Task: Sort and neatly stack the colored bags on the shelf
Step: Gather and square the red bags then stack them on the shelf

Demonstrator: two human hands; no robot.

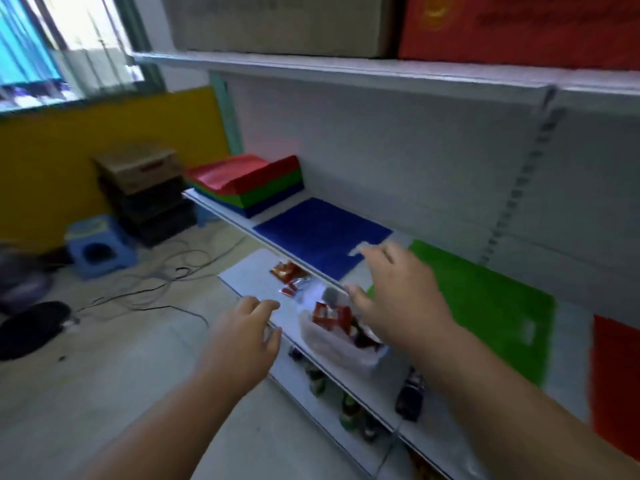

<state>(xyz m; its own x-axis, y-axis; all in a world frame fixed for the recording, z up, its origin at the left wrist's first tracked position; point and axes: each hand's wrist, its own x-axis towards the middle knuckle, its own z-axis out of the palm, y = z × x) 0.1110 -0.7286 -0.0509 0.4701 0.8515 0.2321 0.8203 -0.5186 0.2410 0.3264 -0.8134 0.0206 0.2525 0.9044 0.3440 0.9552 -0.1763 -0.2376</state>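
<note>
From the head camera we look down at a white metal shelf board point(228, 211) carrying the coloured bags. At its far left end sits a tidy stack of folded bags point(249, 183), red on top, green under it, blue at the bottom. Nearer us three bags lie flat and single in a row along the shelf: a flat blue plastic bag point(318, 233), then a flat green plastic bag point(485, 299), then a flat red bag point(614, 379) cut off by the right edge of the frame.

Our right hand point(398, 299) reaches over the shelf's front edge between the blue and green bags, fingers loosely spread and holding nothing; the fingertips come just to the blue bag's near right corner, where a pale handle cut-out shows. The blur keeps us from telling whether they touch it. The blue bag lies ahead and to the left of those fingers, and the stack lies further left along the same line. Our left hand point(247, 327) hangs lower, in front of the shelf, fingers relaxed and empty, so we judge the right hand the nearer to the blue bag.

On the lower white shelf point(249, 271) lies a clear plastic bag point(339, 341) with red sachets inside, and more red sachets point(289, 273) lie loose to its left.
</note>
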